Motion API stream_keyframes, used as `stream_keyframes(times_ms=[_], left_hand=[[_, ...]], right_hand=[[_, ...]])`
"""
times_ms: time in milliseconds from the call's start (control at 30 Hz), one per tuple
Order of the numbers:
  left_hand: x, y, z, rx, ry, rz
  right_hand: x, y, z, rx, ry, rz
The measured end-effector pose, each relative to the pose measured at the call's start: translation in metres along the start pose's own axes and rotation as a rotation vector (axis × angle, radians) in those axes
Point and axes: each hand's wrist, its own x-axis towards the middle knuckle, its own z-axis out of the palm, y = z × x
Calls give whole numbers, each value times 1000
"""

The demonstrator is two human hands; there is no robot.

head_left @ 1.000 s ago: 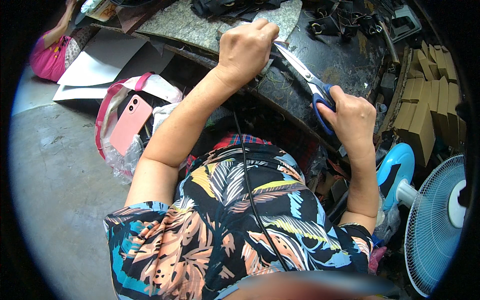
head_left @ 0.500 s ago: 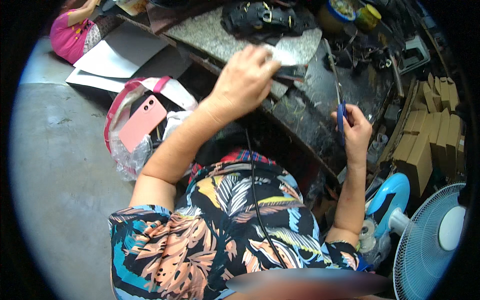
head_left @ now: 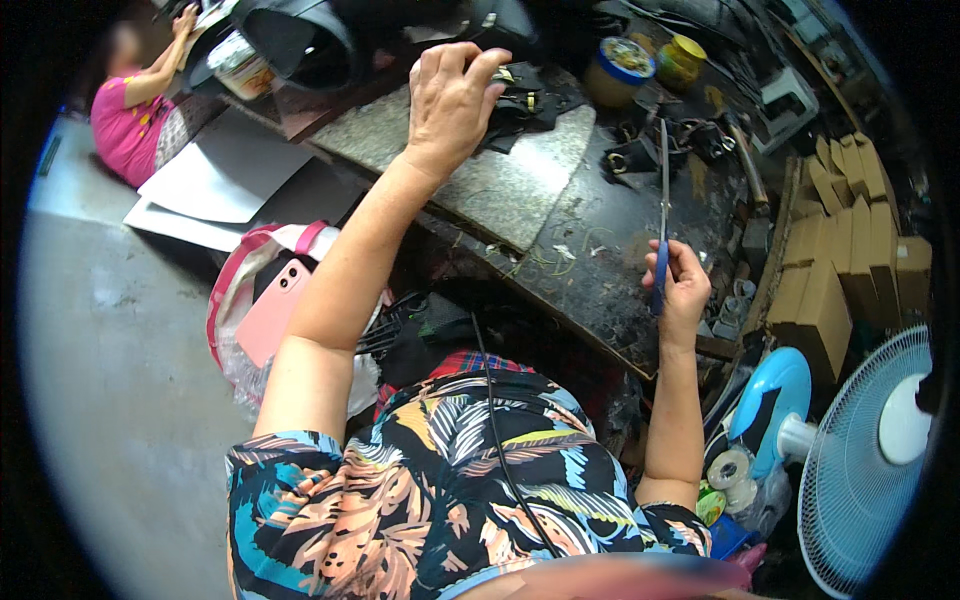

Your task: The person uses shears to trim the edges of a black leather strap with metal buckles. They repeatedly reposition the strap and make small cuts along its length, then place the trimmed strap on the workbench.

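My left hand (head_left: 447, 108) reaches over the far part of a grey speckled stone slab (head_left: 530, 190), its thumb apart from the bent fingers. I see nothing held in it. Right beside and partly behind it lies a pile of black straps with metal buckles (head_left: 530, 105), some of it hidden by the hand. My right hand (head_left: 682, 290) grips a pair of scissors (head_left: 662, 225) by the blue handles. Their long blades point away from me over the dark tabletop and look closed together.
Past the slab stand a blue-rimmed tub (head_left: 620, 72) and a yellow jar (head_left: 681, 62). A hammer (head_left: 747, 165) lies right of more black straps (head_left: 640, 155). Cardboard boxes (head_left: 825, 290) and a fan (head_left: 865, 460) are at right. A bag holding a pink phone (head_left: 272, 312) is at left; another person (head_left: 130, 120) sits beyond.
My left hand has moved from the slab's near edge out to the black straps. The scissors stay in my right hand, now more upright in view. The whole view has shifted.
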Motion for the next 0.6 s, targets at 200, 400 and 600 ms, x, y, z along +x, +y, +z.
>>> stream_keyframes(times_ms=[200,400,600], left_hand=[[1,-4,21,-14,-186,72],[20,46,20,151,-106,232],[18,104,50,-270,-593,110]], right_hand=[[-2,1,0,114,155,-53],[2,0,1,259,214,-54],[2,-5,4,213,217,-88]])
